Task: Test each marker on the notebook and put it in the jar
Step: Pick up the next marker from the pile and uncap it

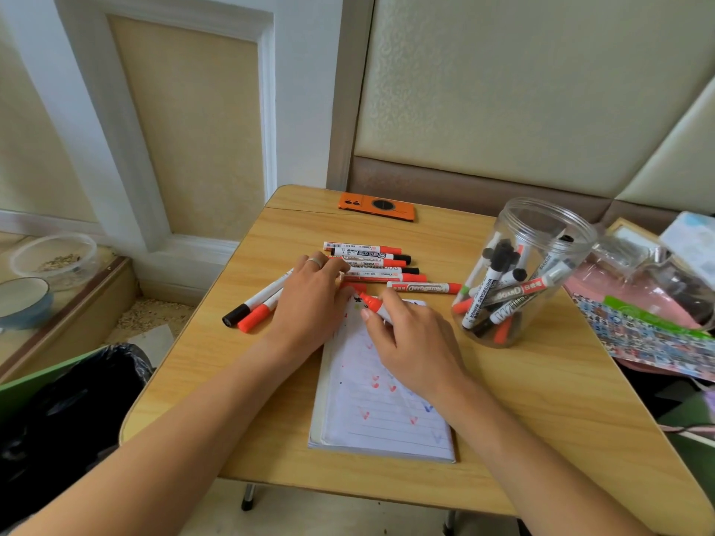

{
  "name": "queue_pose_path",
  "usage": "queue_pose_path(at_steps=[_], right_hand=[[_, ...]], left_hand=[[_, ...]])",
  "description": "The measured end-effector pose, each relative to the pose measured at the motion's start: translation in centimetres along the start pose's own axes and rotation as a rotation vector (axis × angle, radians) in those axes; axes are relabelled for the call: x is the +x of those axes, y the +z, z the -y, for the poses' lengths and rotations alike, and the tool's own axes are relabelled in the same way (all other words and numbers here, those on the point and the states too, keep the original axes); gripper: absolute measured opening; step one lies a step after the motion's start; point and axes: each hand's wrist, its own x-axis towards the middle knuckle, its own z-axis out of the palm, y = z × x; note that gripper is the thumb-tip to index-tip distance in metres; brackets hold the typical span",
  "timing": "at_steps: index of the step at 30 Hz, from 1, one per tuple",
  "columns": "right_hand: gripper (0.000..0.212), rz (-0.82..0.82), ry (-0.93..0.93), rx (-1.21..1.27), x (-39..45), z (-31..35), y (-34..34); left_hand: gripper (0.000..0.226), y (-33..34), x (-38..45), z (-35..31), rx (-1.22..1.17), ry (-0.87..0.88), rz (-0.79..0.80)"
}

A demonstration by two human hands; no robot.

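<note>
Marker (374, 305) pinched in right hand (414, 342) | tip near left hand (313, 299) | over notebook (387, 412)

We see a table (514, 400) of pale wood-look laminate, smooth with a soft sheen. The notebook (387, 415) is matt ruled paper. At 2 o'clock from it stands a jar (541, 226) of clear, glossy plastic; the markers inside (499, 288) have smooth plastic barrels with printed labels. At 12 o'clock lies a phone (377, 206) in a matt orange case. Behind, the wall panels (503, 83) look like padded, finely textured leatherette.
</note>
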Motion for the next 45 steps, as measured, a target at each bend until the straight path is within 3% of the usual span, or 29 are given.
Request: queue_pose_path(at_steps=[4, 8, 11, 16, 20, 25, 29, 34, 37, 42, 45], right_hand=[[0.028, -0.004, 0.047, 0.159, 0.0, 0.0, -0.7], [0.031, -0.068, 0.212, 0.440, 0.7, -0.7, -1.3], [0.014, -0.090, 0.345, 0.609, 1.2, -1.0, -2.0], [0.020, -0.061, 0.478, 1.036, 1.4, -1.3, -3.1], [0.038, 0.038, 0.609, 1.477, 1.6, -1.9, -3.1], [0.013, 0.082, 0.546, 1.261, 1.7, -1.9, -2.5], [0.020, 0.043, 0.550, 1.121, 1.8, -1.1, -1.9], [0.005, 0.004, 0.558, 1.008, 1.4, -0.7, -1.4], [0.006, -0.009, 0.548, 0.946, 1.5, -0.8, -1.4], [0.027, -0.046, 0.559, 0.802, 1.5, -1.0, -0.9], [0.024, -0.027, 0.563, 0.760, 1.4, -0.9, -0.8]], left_hand=[[0.026, -1.1, -1.3, -0.6, -0.057, 0.027, -0.037], [0.049, -2.2, -3.5, -1.1, -0.115, 0.086, 0.123], [0.066, -2.4, -4.8, -0.9, -0.099, 0.175, 0.220], [0.056, -2.3, -5.9, -1.1, -0.102, 0.182, 0.172], [0.046, -2.2, -7.3, -1.8, -0.018, 0.147, 0.153], [0.047, -2.3, -8.2, -2.7, 0.063, 0.133, 0.159], [0.048, -2.4, -8.0, -2.5, 0.145, 0.114, 0.193], [0.051, -2.2, -7.9, -2.3, 0.182, 0.110, 0.202], [0.055, -2.1, -7.8, -2.3, 0.188, 0.094, 0.221], [0.055, -2.2, -7.7, -2.3, 0.223, 0.096, 0.273], [0.056, -2.4, -7.7, -2.4, 0.228, 0.095, 0.289]])
